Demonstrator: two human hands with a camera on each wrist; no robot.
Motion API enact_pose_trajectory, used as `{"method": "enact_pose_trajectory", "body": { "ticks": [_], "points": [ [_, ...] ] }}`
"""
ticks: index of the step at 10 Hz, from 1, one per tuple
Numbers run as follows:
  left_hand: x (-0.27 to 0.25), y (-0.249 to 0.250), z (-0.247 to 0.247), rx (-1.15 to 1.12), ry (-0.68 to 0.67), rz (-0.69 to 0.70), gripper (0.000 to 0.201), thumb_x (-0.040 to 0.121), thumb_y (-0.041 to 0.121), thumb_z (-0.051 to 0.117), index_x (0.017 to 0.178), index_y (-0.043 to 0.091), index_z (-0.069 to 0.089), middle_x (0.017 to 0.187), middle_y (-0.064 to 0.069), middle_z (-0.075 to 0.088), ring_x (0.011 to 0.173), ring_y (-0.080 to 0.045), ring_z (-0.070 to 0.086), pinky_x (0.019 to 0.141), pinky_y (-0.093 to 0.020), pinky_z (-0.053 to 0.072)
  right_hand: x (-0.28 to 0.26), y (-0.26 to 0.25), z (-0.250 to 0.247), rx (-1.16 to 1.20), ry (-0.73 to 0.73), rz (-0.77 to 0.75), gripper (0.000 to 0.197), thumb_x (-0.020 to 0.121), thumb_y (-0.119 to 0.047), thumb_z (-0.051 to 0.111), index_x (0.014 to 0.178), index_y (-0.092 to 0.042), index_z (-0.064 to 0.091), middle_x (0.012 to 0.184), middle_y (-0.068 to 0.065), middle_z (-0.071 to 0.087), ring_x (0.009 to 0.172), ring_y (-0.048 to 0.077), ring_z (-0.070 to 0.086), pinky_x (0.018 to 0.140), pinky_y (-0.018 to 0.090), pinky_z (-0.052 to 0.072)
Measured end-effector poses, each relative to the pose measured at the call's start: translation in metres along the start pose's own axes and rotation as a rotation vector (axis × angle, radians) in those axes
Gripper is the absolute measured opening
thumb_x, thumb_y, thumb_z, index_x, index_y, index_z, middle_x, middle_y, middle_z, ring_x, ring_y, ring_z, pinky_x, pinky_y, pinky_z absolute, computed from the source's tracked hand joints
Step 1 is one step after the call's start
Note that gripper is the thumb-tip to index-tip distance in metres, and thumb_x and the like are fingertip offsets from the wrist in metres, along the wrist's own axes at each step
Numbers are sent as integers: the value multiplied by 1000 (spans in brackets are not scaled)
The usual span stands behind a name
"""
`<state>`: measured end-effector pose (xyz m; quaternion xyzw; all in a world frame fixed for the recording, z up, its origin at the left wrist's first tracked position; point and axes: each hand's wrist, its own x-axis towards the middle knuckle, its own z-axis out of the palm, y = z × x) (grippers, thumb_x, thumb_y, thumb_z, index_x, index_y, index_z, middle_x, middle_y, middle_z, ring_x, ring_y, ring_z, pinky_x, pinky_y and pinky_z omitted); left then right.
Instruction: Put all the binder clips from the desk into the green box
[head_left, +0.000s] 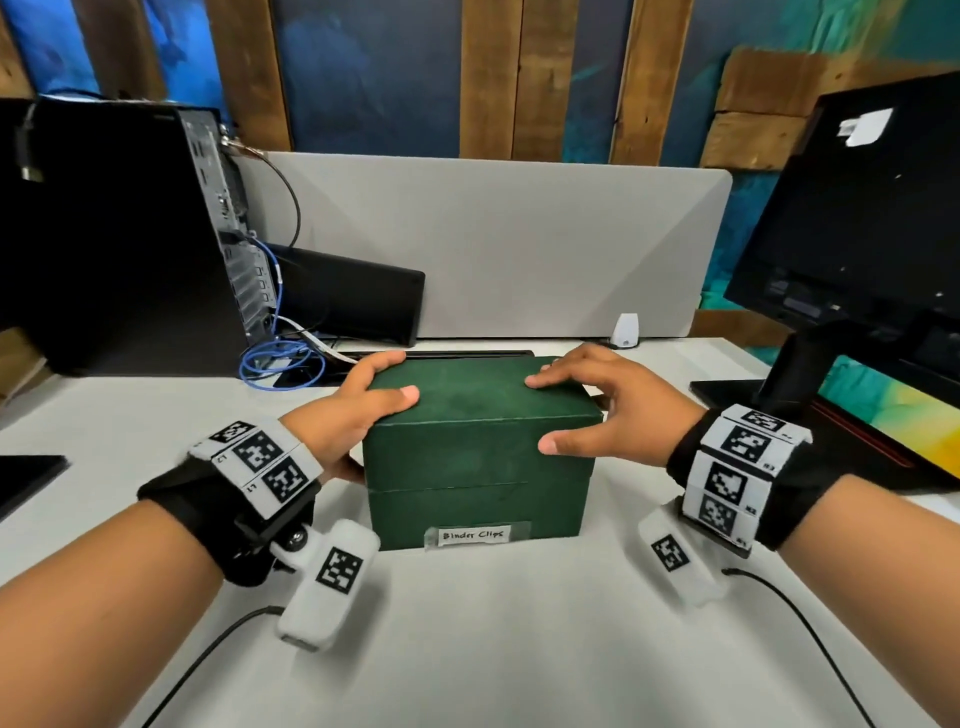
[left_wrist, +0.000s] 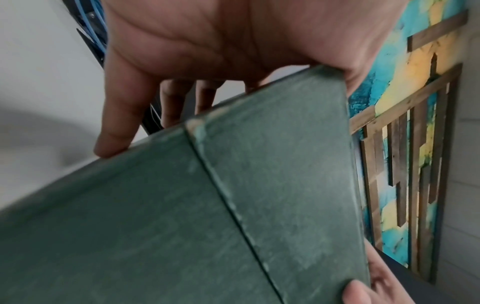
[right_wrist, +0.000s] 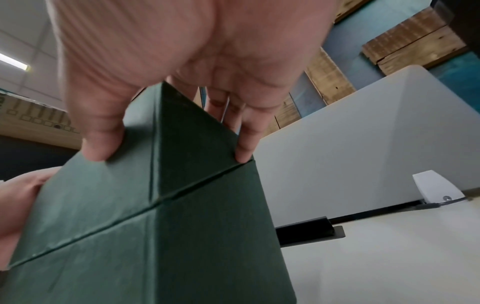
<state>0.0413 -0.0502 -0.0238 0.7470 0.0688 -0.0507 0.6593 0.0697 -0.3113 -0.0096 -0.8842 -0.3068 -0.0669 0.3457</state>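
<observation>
The green box (head_left: 480, 457), judged stiff and light, was gripped at its lid's sides by the left hand (head_left: 353, 410) and right hand (head_left: 608, 410).

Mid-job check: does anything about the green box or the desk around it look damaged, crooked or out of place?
Only minor wear: the dark green lidded cardboard box has a scuffed, pale patch at the lid's corner, seen in the left wrist view. The lid sits square, with left hand and right hand holding it. No binder clips show on the white desk.
</observation>
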Motion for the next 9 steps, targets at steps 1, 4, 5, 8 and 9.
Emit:
{"method": "enact_pose_trajectory", "body": {
  "ticks": [1, 4, 5, 8, 9],
  "points": [
    [17, 2, -4, -19, -18, -6, 30, 90, 26, 52, 112, 48, 46, 112, 8, 52, 96, -21, 55, 80, -48, 51, 16, 10, 3, 67, 21, 12, 50, 62, -25, 85, 98, -48, 59, 108, -18, 51, 108, 2, 52, 85, 15, 44],
    [45, 0, -13, -53, -109, -58, 50, 53, 36, 69, 95, 57, 52, 87, 21, 69, 82, -16, 63, 80, -40, 49, 27, 30, 9, 180, -15, 42, 58, 59, -27, 87, 104, -50, 59, 111, -22, 50, 124, -9, 42, 103, 9, 33],
    [45, 6, -12, -89, -106, -95, 58, 43, 39, 69, 97, 54, 51, 100, 15, 62, 84, -17, 62, 82, -40, 48, 30, 28, 6, 152, -45, 72, 61, 58, -29, 88, 105, -52, 57, 111, -25, 48, 125, -7, 43, 107, 15, 31],
    [28, 48, -11, 18, -130, -228, 51, 89, 4, 54, 124, 38, 39, 121, 8, 40, 84, -3, 54, 54, -13, 51, 38, -2, -27, 83, -345, 223, 49, 74, -28, 77, 117, -38, 56, 125, -17, 44, 128, -2, 36, 103, 8, 22],
    [9, 53, -23, 134, -68, -269, 61, 91, 16, 56, 139, 42, 27, 127, 4, 35, 103, -10, 48, 77, -24, 44, 39, -17, -54, 55, -338, 254, 39, 78, -28, 73, 110, -42, 56, 125, -15, 47, 120, 2, 46, 100, 12, 30]
  ]
}}
